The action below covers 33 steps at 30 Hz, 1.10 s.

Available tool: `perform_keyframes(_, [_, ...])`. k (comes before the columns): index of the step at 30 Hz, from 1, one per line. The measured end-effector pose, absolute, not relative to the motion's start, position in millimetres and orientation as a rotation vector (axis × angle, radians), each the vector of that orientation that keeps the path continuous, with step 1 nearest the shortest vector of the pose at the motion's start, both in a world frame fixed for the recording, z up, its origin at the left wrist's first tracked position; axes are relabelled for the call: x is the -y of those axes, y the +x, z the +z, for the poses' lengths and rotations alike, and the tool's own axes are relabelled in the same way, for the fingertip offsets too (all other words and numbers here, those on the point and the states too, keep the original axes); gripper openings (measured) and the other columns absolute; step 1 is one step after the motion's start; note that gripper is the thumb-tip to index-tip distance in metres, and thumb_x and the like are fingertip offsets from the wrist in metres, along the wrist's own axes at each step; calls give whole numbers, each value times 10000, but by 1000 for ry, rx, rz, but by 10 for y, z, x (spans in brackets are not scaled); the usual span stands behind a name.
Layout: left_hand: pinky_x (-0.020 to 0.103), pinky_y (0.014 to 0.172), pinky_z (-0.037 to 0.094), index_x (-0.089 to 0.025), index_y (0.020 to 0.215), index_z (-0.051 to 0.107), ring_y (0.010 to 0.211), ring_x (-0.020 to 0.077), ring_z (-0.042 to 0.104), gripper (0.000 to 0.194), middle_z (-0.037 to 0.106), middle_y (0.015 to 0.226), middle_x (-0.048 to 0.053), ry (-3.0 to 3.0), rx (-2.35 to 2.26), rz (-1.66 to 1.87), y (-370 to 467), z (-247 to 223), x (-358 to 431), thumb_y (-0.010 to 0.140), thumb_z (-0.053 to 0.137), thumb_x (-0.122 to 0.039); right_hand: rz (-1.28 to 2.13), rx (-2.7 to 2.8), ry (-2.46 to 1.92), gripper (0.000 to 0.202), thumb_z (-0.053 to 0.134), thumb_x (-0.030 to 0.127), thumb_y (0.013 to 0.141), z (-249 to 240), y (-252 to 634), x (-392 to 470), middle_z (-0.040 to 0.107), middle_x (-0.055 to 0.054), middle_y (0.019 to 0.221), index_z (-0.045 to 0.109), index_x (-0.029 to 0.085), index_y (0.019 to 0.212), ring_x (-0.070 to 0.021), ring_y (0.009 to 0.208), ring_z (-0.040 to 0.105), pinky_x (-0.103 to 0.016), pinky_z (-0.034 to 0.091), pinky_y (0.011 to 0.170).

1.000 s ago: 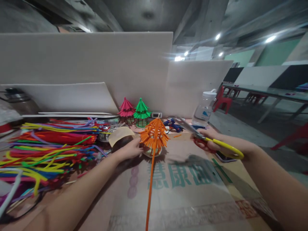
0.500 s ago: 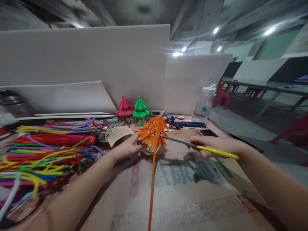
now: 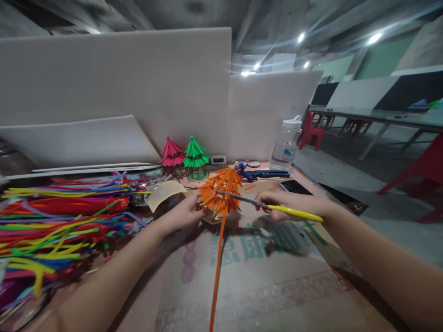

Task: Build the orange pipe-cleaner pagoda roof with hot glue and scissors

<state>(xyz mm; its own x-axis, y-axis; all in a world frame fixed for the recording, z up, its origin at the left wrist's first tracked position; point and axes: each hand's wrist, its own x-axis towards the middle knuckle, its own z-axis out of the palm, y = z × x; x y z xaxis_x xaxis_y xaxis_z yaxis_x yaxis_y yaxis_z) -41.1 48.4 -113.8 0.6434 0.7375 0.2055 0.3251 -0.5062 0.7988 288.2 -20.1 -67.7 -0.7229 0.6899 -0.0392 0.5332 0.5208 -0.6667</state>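
Note:
My left hand is closed on the left side of a small orange pipe-cleaner pavilion with a layered, fringed roof. One long orange pipe cleaner trails from it toward me. My right hand grips yellow-handled scissors, with the fingers around the handle. The grey blades lie across the front of the orange roof, at the top of the trailing strand. Whether they touch the strand, I cannot tell. The fingertips of my left hand are partly hidden by the fringe.
Pink and green pavilions stand behind. Loose pipe cleaners are heaped at left. A curled cream sheet lies near my left hand. A glue gun, phone and water bottle sit at back right.
The scissors have moved left, and their blades now reach farther across the orange roof. My left hand keeps its hold. The whole view has shifted slightly.

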Motion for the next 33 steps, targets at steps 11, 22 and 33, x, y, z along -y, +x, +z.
perform_keyframes(11, [420,1071,439,-176,1267,555,1262,292,540,477,592,1344,130,2150,-796,659,-425,-1205,-505,842,669,-360,870,2516,-1086,598,406,716,900,-672,2790,242,559,-55,902,582,149,969,-163,746,479,-276,382,661])
perform_keyframes(22, [386,993,496,-155,1167,609,1116,279,625,428,678,1208,123,2011,-830,706,-346,-1200,-459,783,698,-321,752,2438,-1301,393,619,558,844,-788,2730,171,596,-7,812,600,186,969,-167,711,507,-256,352,632])
perform_keyframes(33, [413,1034,466,-131,1109,658,1112,294,615,385,681,1175,131,2061,-914,755,-423,-1528,-646,768,683,-310,823,2319,-1257,509,500,596,902,-706,3157,132,598,-64,991,538,187,1201,-164,738,543,-264,461,633])
